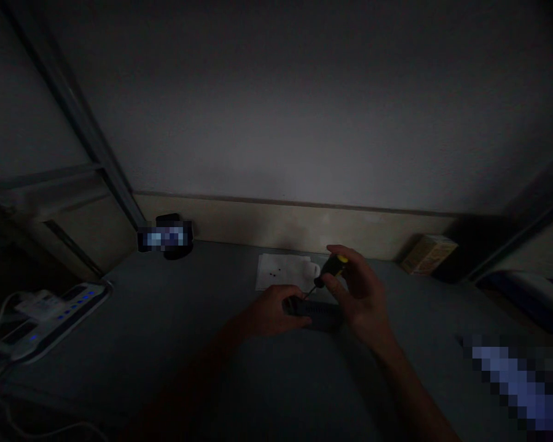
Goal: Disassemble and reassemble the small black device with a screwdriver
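While aslant, right hand [362, 299] around screwdriver [332, 270].

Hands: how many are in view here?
2. The left hand grips one end of the dark device; the right hand, beside it, holds the screwdriver. No others show.

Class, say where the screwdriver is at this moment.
In the head view, the screwdriver is just right of centre, held in the right hand, slanting down toward the dark object in the left hand.

Black-and-yellow screwdriver [329, 272] tilted; tip at dark device [322, 314]
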Demonstrator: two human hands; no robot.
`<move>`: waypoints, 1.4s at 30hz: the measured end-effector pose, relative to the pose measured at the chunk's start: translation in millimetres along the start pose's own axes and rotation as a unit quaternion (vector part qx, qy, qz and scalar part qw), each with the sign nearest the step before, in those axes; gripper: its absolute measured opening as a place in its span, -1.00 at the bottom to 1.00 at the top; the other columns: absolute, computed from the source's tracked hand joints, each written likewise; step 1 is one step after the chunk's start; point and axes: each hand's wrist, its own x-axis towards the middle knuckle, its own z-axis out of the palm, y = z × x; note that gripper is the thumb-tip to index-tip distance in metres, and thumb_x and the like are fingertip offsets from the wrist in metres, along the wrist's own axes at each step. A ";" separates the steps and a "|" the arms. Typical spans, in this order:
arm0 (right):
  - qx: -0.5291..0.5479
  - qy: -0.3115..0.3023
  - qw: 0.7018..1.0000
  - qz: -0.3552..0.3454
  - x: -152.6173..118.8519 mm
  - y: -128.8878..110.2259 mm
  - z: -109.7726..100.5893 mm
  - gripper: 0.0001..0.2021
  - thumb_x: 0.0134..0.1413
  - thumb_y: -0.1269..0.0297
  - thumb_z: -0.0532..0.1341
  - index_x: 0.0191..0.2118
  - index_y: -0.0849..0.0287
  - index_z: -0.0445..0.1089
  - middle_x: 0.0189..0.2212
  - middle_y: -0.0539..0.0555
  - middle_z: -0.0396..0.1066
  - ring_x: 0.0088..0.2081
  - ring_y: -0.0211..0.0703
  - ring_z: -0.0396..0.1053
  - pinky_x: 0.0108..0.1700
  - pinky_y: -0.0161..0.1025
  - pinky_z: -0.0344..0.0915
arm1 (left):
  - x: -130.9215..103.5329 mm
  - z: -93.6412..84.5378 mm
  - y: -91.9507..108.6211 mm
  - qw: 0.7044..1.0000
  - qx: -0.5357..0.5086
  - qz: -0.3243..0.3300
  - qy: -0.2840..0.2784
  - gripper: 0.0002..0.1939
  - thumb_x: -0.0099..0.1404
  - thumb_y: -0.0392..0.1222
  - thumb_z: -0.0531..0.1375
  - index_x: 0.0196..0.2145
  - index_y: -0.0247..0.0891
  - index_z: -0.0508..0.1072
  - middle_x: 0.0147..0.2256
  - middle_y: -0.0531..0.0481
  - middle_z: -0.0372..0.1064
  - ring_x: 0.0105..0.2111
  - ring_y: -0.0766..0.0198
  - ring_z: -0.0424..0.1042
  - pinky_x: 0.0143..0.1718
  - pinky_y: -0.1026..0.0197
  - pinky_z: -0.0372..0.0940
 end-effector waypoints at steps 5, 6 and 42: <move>0.056 -0.055 0.996 0.030 -2.5 0.6 -2.9 -0.58 0.38 0.21 0.18 0.29 -0.12 0.25 -0.02 0.11 0.50 -0.04 -0.02 0.50 0.03 0.03 0.45 | 0.8 -0.4 0.3 1.000 0.000 0.010 -0.006 -0.65 0.21 -0.04 0.43 -0.11 -0.24 0.57 -0.21 -0.03 0.54 -0.19 0.16 0.49 -0.15 0.21 0.32; 0.062 -0.059 0.996 0.033 -3.0 0.3 -1.2 -0.59 0.37 0.20 0.20 0.27 -0.12 0.24 -0.03 0.10 0.52 -0.06 -0.02 0.52 0.00 0.03 0.47 | 1.0 0.0 -0.1 1.000 0.000 0.010 -0.004 -0.65 0.21 -0.04 0.43 -0.11 -0.24 0.57 -0.20 -0.03 0.54 -0.19 0.16 0.50 -0.15 0.21 0.32; 0.062 0.023 0.996 0.057 -1.3 8.9 8.8 -0.49 0.23 0.28 0.32 0.23 -0.10 0.21 -0.21 0.05 0.50 -0.27 -0.10 0.55 -0.16 -0.02 0.55 | -3.6 -7.0 8.0 0.999 -0.017 0.031 -0.006 -0.68 0.31 -0.09 0.35 -0.01 -0.23 0.55 -0.11 -0.08 0.56 -0.13 0.14 0.51 -0.03 0.13 0.37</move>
